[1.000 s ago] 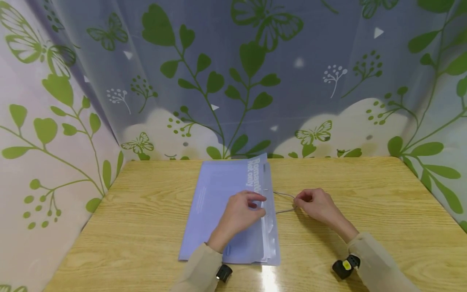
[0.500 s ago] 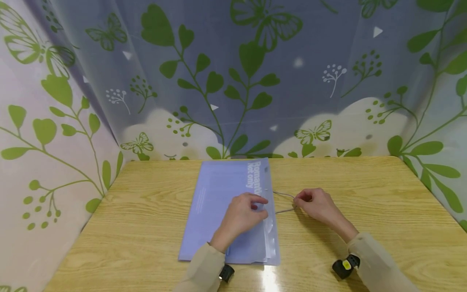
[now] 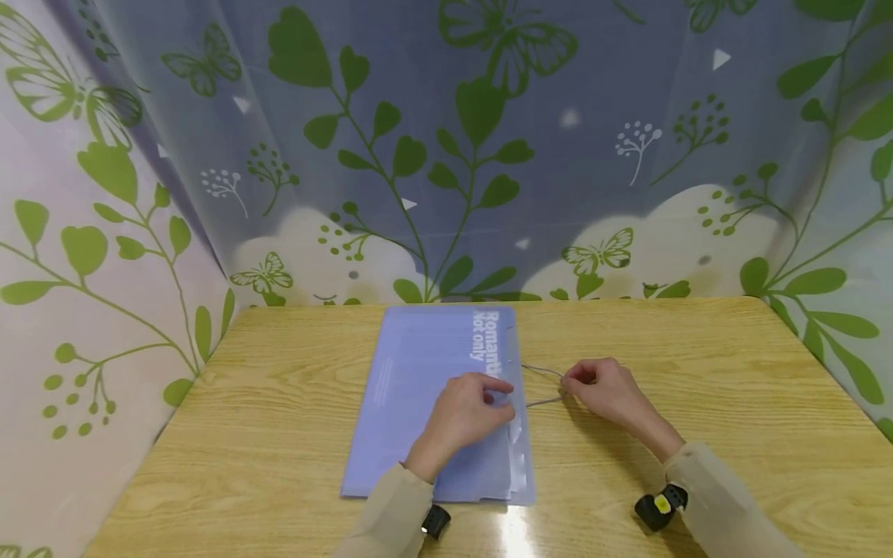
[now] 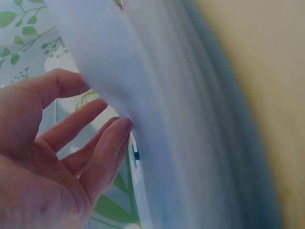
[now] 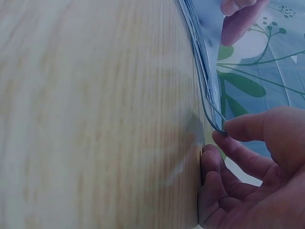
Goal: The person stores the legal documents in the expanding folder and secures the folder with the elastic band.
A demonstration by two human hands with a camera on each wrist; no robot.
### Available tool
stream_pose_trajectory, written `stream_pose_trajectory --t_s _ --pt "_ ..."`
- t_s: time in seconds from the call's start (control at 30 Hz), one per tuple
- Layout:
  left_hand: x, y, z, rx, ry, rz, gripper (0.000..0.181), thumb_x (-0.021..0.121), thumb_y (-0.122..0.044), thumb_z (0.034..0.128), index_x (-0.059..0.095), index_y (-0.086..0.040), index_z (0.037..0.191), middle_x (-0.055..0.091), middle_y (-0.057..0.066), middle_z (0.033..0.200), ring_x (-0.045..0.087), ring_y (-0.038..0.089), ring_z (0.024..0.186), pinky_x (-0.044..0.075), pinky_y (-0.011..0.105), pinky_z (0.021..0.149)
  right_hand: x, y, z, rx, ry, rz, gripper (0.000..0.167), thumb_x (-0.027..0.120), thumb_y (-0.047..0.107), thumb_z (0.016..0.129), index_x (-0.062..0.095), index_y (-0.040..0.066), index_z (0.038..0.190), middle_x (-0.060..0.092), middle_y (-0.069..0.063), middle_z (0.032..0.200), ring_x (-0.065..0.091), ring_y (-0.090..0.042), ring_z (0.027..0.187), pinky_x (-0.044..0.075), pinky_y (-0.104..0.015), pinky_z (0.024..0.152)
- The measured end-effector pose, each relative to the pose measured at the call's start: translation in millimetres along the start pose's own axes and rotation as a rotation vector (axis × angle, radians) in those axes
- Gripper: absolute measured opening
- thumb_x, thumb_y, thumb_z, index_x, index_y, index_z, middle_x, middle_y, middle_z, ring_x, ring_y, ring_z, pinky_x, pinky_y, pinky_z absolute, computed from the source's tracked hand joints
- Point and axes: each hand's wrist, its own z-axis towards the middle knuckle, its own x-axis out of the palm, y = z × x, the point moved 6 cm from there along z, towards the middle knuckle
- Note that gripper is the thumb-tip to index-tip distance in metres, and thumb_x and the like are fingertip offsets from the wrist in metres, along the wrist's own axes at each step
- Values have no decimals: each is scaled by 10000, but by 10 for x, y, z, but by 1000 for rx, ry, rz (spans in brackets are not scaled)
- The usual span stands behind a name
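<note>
A translucent lilac document folder lies flat on the table, white lettering along its right side. Its cover lies down over clear inner pockets, which show at the right edge. My left hand is over the cover near that edge; in the left wrist view its spread fingertips touch the folder. From the folder's right edge a thin grey elastic cord stretches out in a loop. My right hand pinches the loop's end between thumb and forefinger, as the right wrist view confirms.
The wood-grain table reaches back to a curtain with leaf and butterfly prints. Curtain fabric hangs on both sides too. Black wrist cameras sit on both sleeves.
The folder's cover, raised at its right edge a second ago, has come down flat over the pockets. My left hand shifted slightly right with it. The right hand keeps the cord stretched in place.
</note>
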Motion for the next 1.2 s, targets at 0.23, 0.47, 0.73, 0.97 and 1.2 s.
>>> stream_pose_trajectory --t_s 0.23,0.47,0.73,0.97,1.2 --pt "-19 47 -21 0 87 -20 362 700 -154 812 786 -117 1162 765 109 1099 698 204 996 544 351 827 -14 20 -15 -5 6 7 245 651 278 972 740 59 1034 732 -89 1001 610 -187 871 447 -306 687" --pt "-175 179 -65 -32 138 -18 395 742 -202 829 757 -97 1210 757 99 1171 705 221 1069 563 411 912 -3 1 -12 11 22 58 255 644 271 976 727 41 1050 719 -96 989 559 -178 799 448 -309 650" --pt "-469 353 -95 -68 110 66 436 772 -204 823 735 -64 1234 751 130 1184 706 258 1081 570 415 918 -3 1 -28 8 21 82 255 635 266 987 720 42 1077 720 -84 972 615 -165 787 488 -301 643" --pt "-600 469 -93 -131 51 143 459 774 -179 818 722 -68 1261 692 150 1327 605 355 1301 498 507 1055 36 52 -17 24 94 238 291 625 250 1004 691 2 1142 681 -90 917 620 -179 792 522 -297 634" --pt "-638 539 -108 -157 44 171 464 769 -152 805 720 -47 1254 671 153 1360 565 355 1345 456 514 1103 91 59 13 36 184 422 347 599 241 1027 653 -47 1213 730 -45 987 651 -132 847 557 -287 680"
